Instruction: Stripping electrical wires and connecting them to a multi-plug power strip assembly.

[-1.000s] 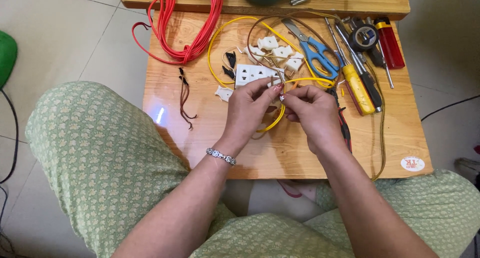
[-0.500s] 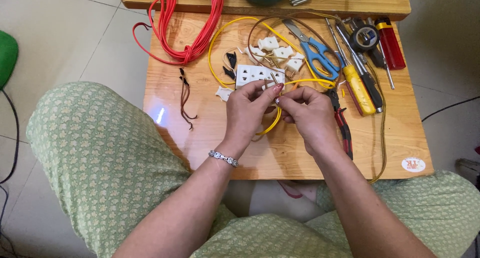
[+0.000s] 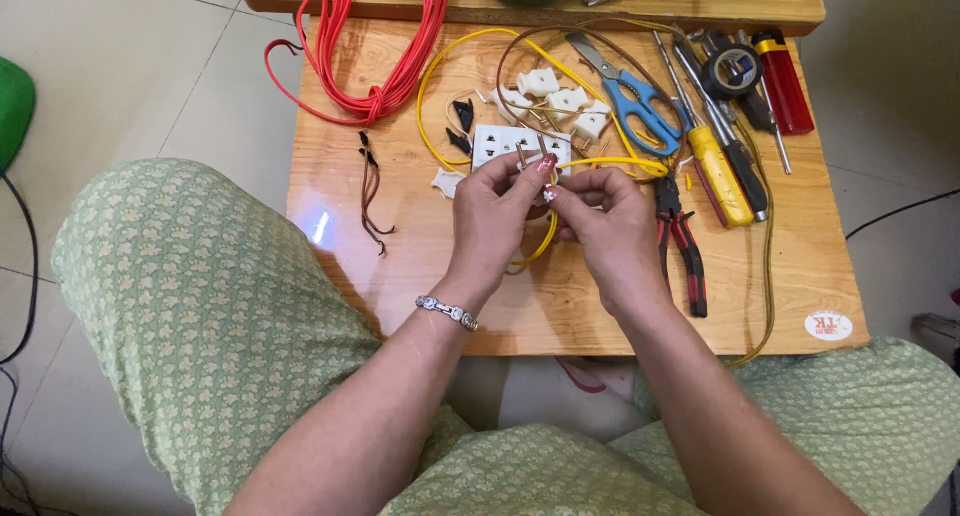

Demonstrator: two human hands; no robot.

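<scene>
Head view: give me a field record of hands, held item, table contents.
left hand: pinching the yellow wire, fingertips meeting the right's
right hand: pinching the same wire
socket plate: white, on the table just beyond the hands
table: small, wooden
red wire: coiled, far left
scissors: blue handles, far right of centre
pliers: red-black, right of the right hand
screwdriver: yellow handle

I count one red wire coil at eleven o'clock, one blue scissors, three white plugs, one pliers, one lighter.
</scene>
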